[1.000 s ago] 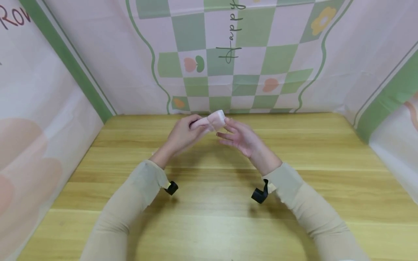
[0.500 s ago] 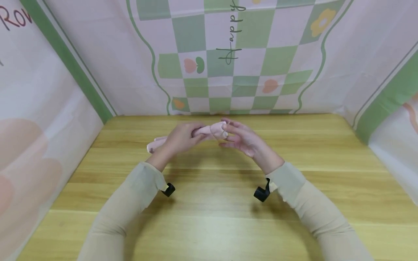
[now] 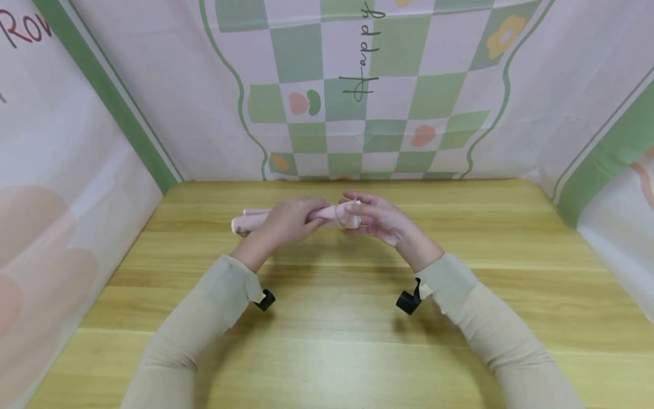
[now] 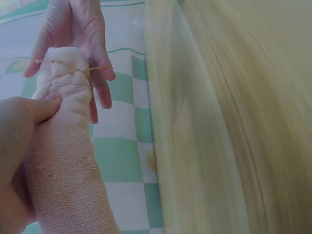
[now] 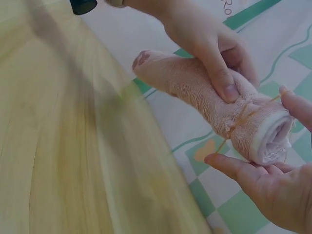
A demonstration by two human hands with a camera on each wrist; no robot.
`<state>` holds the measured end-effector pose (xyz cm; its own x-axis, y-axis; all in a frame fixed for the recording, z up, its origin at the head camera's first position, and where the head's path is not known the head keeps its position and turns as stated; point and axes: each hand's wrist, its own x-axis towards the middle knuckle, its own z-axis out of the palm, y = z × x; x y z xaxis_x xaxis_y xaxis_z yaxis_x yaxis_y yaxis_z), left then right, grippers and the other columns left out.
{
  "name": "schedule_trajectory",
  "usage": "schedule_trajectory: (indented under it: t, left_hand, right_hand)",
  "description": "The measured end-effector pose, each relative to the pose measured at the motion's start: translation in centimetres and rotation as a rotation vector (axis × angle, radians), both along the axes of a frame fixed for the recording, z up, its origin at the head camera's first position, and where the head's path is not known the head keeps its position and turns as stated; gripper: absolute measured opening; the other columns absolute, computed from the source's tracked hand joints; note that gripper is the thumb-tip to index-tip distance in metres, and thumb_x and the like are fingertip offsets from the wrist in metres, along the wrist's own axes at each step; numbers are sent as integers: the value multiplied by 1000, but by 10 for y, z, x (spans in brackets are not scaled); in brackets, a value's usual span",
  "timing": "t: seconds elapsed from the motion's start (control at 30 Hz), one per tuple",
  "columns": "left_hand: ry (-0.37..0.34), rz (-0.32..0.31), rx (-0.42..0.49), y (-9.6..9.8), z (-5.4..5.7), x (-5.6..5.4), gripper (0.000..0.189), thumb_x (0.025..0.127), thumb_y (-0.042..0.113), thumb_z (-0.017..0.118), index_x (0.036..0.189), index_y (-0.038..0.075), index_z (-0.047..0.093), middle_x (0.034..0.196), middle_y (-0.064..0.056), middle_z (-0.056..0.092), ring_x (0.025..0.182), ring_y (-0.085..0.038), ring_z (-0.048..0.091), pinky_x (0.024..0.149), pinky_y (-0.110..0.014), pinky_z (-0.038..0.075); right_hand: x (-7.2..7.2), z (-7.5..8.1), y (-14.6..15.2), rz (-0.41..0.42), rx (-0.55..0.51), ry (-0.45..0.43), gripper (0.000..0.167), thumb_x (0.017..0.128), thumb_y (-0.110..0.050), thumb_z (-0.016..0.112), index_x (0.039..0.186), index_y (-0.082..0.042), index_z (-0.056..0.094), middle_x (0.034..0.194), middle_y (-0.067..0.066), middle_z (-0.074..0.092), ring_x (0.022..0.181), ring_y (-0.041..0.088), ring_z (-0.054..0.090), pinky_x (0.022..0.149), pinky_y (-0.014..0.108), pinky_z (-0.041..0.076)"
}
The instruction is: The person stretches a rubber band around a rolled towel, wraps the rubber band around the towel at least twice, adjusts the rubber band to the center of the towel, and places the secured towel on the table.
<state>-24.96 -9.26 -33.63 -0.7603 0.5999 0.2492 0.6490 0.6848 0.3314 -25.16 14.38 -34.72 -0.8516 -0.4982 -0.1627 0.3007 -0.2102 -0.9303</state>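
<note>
A pink towel (image 5: 190, 92), rolled into a long tube with a paler end, lies across my hands near the back of the table. My left hand (image 3: 291, 221) grips the roll around its middle, thumb on top in the right wrist view. Near the roll's right end a thin tan rubber band (image 5: 253, 113) is wound around it. My right hand (image 3: 383, 221) surrounds that end with thumb and fingers spread apart, and a loop of the band stretches between thumb tip and a fingertip. Several right fingers are hidden behind the roll.
The wooden table (image 3: 327, 341) reaches to a white cloth backdrop (image 3: 204, 130) with green checks. More cloth hangs at both sides. Small black wrist cameras (image 3: 265, 300) hang beneath the sleeves.
The towel roll has come down from a raised, tilted pose to nearly level, its left end now showing. My right hand has closed in around the other end.
</note>
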Motion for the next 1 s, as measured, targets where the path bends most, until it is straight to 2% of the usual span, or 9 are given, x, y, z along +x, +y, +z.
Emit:
schedule_trajectory:
  t: [0.13, 0.27, 0.57, 0.73, 1.0]
  left_hand:
    - [39, -27, -31, 0, -3, 2, 23, 100, 25, 69, 120, 13, 73, 108, -3, 75, 93, -21, 70, 86, -40, 55]
    - [66, -39, -39, 2, -4, 4, 25, 101, 26, 69, 121, 13, 73, 112, -3, 75, 96, -22, 71, 87, -40, 56]
    - [86, -33, -25, 4, -2, 6, 24, 101, 25, 69, 120, 11, 73, 112, -5, 75, 98, -23, 71, 87, -42, 55]
    - [66, -22, -19, 5, -2, 6, 24, 101, 26, 69, 119, 11, 73, 110, -5, 75, 94, -22, 71, 86, -41, 55]
    - [29, -10, -4, 5, -4, 6, 26, 100, 27, 70, 119, 10, 73, 110, -5, 75, 94, -22, 70, 88, -39, 55]
  right_hand:
    - [0, -4, -3, 36, 42, -8, 60, 103, -3, 44, 158, 10, 20, 162, 26, 26, 115, 22, 58, 107, 47, 45]
    - [1, -6, -6, 56, 48, -21, 63, 103, -5, 44, 158, 9, 19, 158, 29, 28, 115, 21, 57, 108, 45, 45]
    - [1, -5, -10, 43, -46, -85, 60, 105, -7, 48, 157, 11, 22, 154, 27, 31, 117, 25, 56, 111, 50, 39]
    - [1, -8, -11, 33, -96, -132, 57, 108, -9, 47, 155, 13, 24, 149, 25, 35, 114, 25, 58, 110, 50, 40]
    - [0, -12, -13, 3, -122, -177, 51, 108, -10, 49, 151, 13, 33, 134, 20, 47, 105, 24, 65, 99, 42, 52]
